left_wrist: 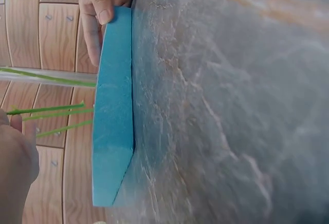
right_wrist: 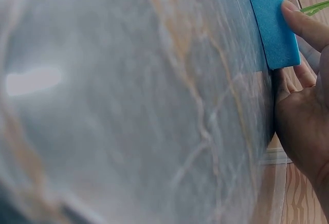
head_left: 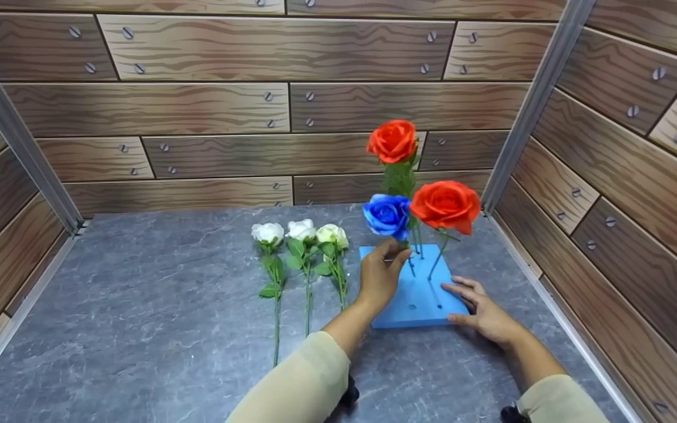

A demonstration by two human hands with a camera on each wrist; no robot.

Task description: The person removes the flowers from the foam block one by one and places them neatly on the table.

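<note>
My left hand (head_left: 381,273) pinches the stem of a blue rose (head_left: 386,216) just below its bloom. The rose is upright over a blue foam block (head_left: 400,314). In the left wrist view the lower tip of the held stem (left_wrist: 77,106) shows just short of the block's top face. Two red roses (head_left: 392,141) (head_left: 445,202) stand with their stems in the block. My right hand (head_left: 485,314) holds the block's near right corner, thumb at the front and fingers along the right side. Small holes show in the block's top.
Three white roses (head_left: 267,234) (head_left: 301,230) (head_left: 332,236) lie side by side on the grey marbled table (head_left: 156,305), left of the block. Wood-patterned walls (head_left: 215,108) with metal corner posts (head_left: 532,111) enclose the table at the back and sides.
</note>
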